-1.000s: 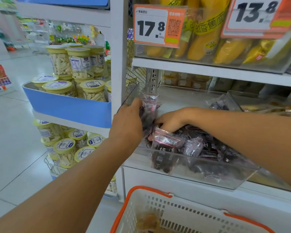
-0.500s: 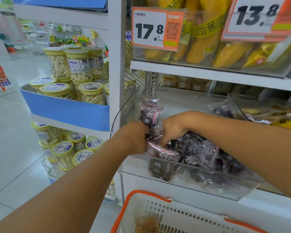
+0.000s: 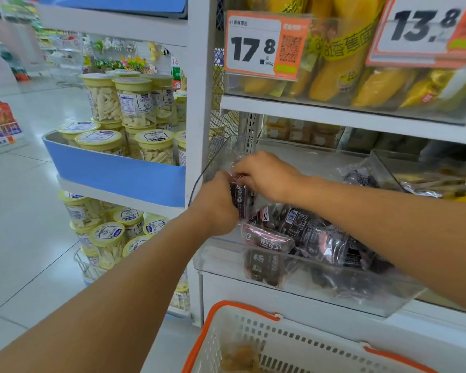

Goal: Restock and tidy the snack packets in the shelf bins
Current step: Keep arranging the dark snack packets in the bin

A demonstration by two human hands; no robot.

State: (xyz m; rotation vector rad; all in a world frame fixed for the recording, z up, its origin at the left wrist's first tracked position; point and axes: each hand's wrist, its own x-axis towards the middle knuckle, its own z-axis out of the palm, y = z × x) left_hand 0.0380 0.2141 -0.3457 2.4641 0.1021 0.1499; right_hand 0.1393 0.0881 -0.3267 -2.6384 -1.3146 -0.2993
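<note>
Both of my hands meet at centre frame on one dark snack packet (image 3: 240, 197), upright at the left end of the clear bin (image 3: 293, 286); I would seat it square against the side wall, label forward, without toppling the heap lower right; left hand (image 3: 215, 203) and right hand (image 3: 264, 176) pinch it, fingers curled close.
</note>
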